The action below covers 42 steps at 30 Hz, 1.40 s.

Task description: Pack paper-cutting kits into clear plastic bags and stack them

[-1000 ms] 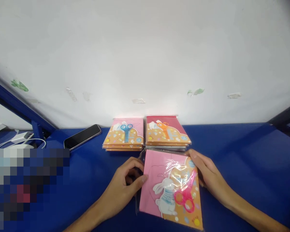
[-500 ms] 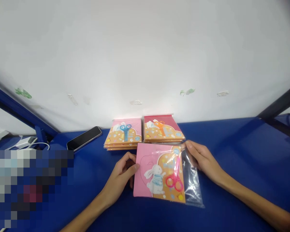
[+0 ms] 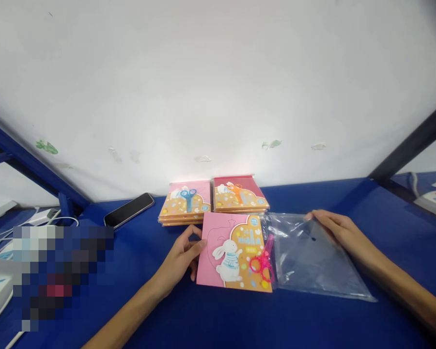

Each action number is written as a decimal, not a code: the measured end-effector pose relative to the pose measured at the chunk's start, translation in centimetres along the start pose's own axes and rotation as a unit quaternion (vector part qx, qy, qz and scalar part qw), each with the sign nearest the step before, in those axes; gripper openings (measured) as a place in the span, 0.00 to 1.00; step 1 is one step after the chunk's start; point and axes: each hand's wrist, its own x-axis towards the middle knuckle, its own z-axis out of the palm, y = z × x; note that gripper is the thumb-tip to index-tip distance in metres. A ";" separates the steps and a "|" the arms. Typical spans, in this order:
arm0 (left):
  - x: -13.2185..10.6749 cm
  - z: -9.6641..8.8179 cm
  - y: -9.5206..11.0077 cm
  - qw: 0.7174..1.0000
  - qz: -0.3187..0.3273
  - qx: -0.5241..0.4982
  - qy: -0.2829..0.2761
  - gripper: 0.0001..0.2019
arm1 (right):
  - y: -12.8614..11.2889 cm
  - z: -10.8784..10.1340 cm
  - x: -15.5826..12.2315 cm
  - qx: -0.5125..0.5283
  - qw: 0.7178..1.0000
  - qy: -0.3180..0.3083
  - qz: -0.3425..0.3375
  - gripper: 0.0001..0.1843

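My left hand (image 3: 187, 252) pinches the left edge of a pink and orange booklet (image 3: 212, 271) with a white rabbit on its cover. Pink scissors (image 3: 263, 261) lie over the booklet's right side, their blade end upward. A clear plastic bag (image 3: 316, 261) stretches out flat to the right, its left edge beside the scissors. At the bag's upper right, my right hand (image 3: 332, 225) grips the film between thumb and fingers. The booklet's cover is bare of plastic.
Behind the booklet stand a left stack of packed booklets (image 3: 185, 203) topped with blue scissors and a right stack (image 3: 240, 196) topped with orange scissors. A phone (image 3: 129, 211) lies on the blue table (image 3: 148, 320). White cables (image 3: 65, 220) run at far left, before a white wall (image 3: 218, 97).
My right hand has pulled the bag rightward off the booklet. The scissors have shifted slightly and now overhang the cover's right edge. My left hand keeps its hold.
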 end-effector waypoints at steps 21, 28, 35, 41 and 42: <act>-8.5 3.8 -1.8 0.990 -0.053 -0.026 0.130 0.22 | -7.4 8.5 -11.6 0.132 0.949 -0.275 0.084 0.22; -9.0 5.2 -2.4 0.974 -0.065 -0.107 0.190 0.23 | -7.9 8.4 -12.1 0.230 0.922 -0.265 0.166 0.24; -9.7 5.0 -2.2 0.985 -0.103 -0.093 0.103 0.35 | -8.7 7.6 -13.7 0.242 0.929 -0.199 0.194 0.23; -11.3 2.5 -2.2 0.963 -0.141 -0.141 0.182 0.36 | -7.5 3.6 -14.0 0.240 0.943 -0.064 0.221 0.20; -11.8 1.7 -2.4 0.958 -0.148 -0.149 0.197 0.36 | -6.9 2.7 -13.9 0.219 0.954 -0.048 0.198 0.19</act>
